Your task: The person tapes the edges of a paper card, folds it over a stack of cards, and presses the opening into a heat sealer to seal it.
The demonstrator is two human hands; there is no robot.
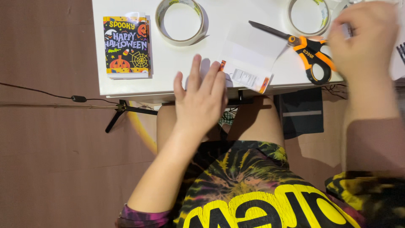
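The white tabletop (168, 80) stands over a brown wooden floor (50, 160), w/ a thin black cable (42, 93) running across the floor at the left and a black folding leg (122, 114) under the near edge. On the far left of the tabletop lies a stack of dark printed cards w/ orange pumpkins and a spider web (126, 45). Two rolls of clear tape are at the far side: one in the middle (180, 21), one more to the right (308, 16). Scissors w/ orange and black handles (306, 50) lie at the right, blades pointing left over a white flat paper packet w/ an orange corner and a barcode label (249, 59).

The left hand (201, 99) is flat and open at the near edge, fingers spread, fingertips touching the left corner of the packet; it grasps nothing. The right hand (365, 38) is blurred at the far right, curled just beside the scissor handles; I cannot tell if it holds sth.
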